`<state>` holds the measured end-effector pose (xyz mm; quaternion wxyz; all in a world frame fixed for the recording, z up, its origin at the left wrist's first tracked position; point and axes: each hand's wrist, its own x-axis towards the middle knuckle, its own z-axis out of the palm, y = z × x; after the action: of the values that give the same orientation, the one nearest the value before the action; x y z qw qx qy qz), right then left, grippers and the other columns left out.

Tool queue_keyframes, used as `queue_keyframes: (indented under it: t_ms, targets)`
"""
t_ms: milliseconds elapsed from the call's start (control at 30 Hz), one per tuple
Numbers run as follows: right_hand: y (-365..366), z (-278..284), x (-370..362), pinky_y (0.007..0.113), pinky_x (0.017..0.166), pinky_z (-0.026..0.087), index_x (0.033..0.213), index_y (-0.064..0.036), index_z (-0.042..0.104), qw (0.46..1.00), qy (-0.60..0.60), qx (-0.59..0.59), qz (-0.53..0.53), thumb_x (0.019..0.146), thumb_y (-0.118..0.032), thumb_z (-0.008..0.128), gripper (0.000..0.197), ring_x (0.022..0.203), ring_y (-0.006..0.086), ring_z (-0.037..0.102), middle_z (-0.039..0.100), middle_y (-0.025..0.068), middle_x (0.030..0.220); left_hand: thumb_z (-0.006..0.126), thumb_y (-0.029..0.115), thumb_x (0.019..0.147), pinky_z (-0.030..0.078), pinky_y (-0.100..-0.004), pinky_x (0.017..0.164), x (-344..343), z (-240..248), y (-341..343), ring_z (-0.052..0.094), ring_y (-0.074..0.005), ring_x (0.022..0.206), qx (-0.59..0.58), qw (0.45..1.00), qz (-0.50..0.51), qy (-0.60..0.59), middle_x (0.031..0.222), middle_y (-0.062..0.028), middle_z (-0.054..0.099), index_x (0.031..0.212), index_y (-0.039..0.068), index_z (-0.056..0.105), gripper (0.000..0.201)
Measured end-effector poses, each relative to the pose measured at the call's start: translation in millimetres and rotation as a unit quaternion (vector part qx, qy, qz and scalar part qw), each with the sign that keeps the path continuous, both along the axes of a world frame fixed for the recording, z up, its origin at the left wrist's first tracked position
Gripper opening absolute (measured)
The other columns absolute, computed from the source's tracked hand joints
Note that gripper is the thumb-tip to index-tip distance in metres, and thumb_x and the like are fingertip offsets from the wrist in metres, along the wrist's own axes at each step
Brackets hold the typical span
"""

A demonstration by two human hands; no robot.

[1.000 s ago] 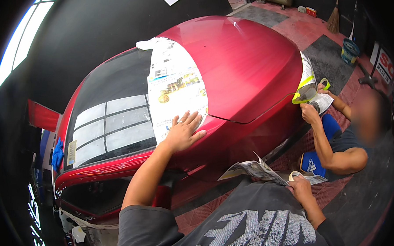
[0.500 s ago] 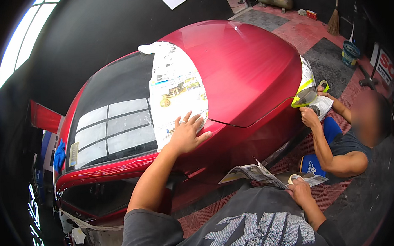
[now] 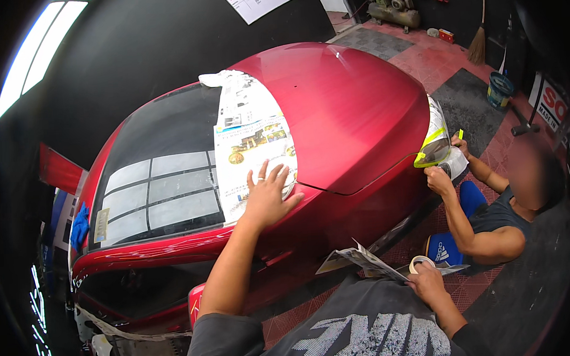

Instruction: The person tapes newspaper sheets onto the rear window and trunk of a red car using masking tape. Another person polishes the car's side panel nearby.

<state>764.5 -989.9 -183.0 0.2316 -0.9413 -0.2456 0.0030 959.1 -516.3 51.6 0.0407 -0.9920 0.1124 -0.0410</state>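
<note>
My left hand lies open, fingers spread, on printed newspaper covering the lower edge of a red car's windshield. Its thumb reaches toward the edge of the red hood. Close to my body, my right hand is closed around a roll of pale masking tape. Loose newspaper sheets hang beside the roll, apparently in the same grip; the fingers' undersides are hidden.
At right, a co-worker crouches, hands at the headlight, which is edged with yellow-green tape. Behind stand a bucket, a broom and an air compressor. A blue cloth hangs on the car's far left.
The whole view has shifted slightly. My left hand stays on the newspaper and my right keeps the tape roll. The co-worker's hands remain at the headlight.
</note>
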Motion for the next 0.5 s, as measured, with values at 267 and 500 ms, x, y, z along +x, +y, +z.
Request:
queue_keyframes:
  t_ms: [267,500]
  targets:
    - [2,8,-6,0.048,0.08,0.059,0.089,-0.0178,0.085,1.0,-0.018,0.008,-0.008,0.079,-0.026,0.092,0.014,0.102,0.031,0.067,0.067,0.0064,0.095,0.061,0.079,0.102,0.013,-0.0757,0.133,7,-25,-9,0.027,-0.0465,0.171,0.001,0.998,0.032,0.062,0.172,-0.0188,0.052,0.162,0.007,0.062,0.093]
    - [6,10,-16,0.049,0.079,0.059,0.087,-0.0153,0.082,1.0,-0.019,0.001,-0.001,0.079,-0.021,0.091,0.013,0.099,0.0318,0.067,0.066,0.0073,0.094,0.064,0.078,0.101,0.016,-0.0727,0.134,21,-20,21,0.024,-0.0469,0.172,-0.019,0.995,-0.014,0.096,0.174,-0.0188,0.051,0.158,0.011,0.068,0.088]
